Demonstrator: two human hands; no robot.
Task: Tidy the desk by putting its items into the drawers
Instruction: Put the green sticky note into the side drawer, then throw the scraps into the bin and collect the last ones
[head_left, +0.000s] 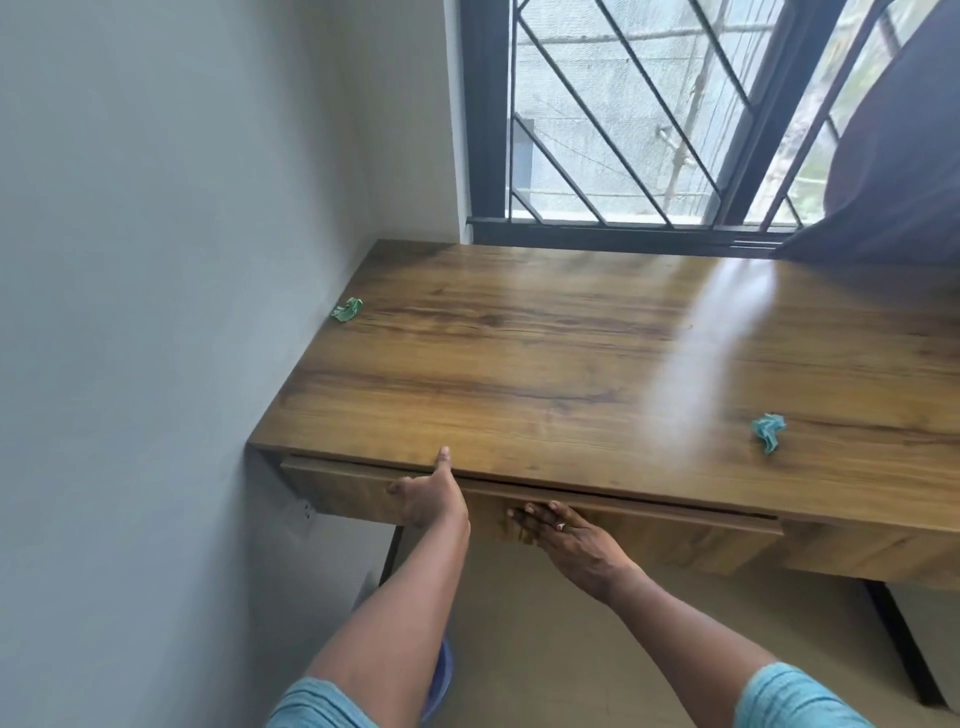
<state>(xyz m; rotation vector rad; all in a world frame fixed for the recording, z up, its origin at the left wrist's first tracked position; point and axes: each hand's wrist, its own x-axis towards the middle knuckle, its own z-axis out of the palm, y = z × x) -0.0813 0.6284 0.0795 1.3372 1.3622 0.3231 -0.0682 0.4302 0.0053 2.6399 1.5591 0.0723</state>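
wooden brown table (571, 364) with grain finish, set into corner between pale grey wall (156, 260) and dark-framed barred window (623, 130). long wooden drawer front (649, 540) beneath the front edge of the table, showing a thin dark gap along its top, nearly flush with the edge. left hand (428, 499) placed at the table's front edge: thumb tip resting on the top surface, fingers curled down in front of the drawer front, nothing held; fingertips hidden behind the hand, so grip on the drawer cannot be told. right hand (556, 530) spread flat, palm against the drawer front, fingers extended and unclenched, ring visible on one finger, nothing grasped. both forearms bare, light blue short sleeves (795, 696) at the bottom of the view. small crumpled green paper scrap (347, 309) lying on the table at the far left, just beside the wall, well apart from both hands. second crumpled paper scrap, teal-blue (769, 431), lying on the table toward the right, near the front edge, apart from the right hand. dark curtain fabric (893, 156) hanging at upper right, reaching the table's back edge. bright glare streak across the table's middle. black metal table leg (390, 551) under the left end. blue rounded object (439, 686) on the floor below the left forearm, mostly hidden, kind not identifiable.
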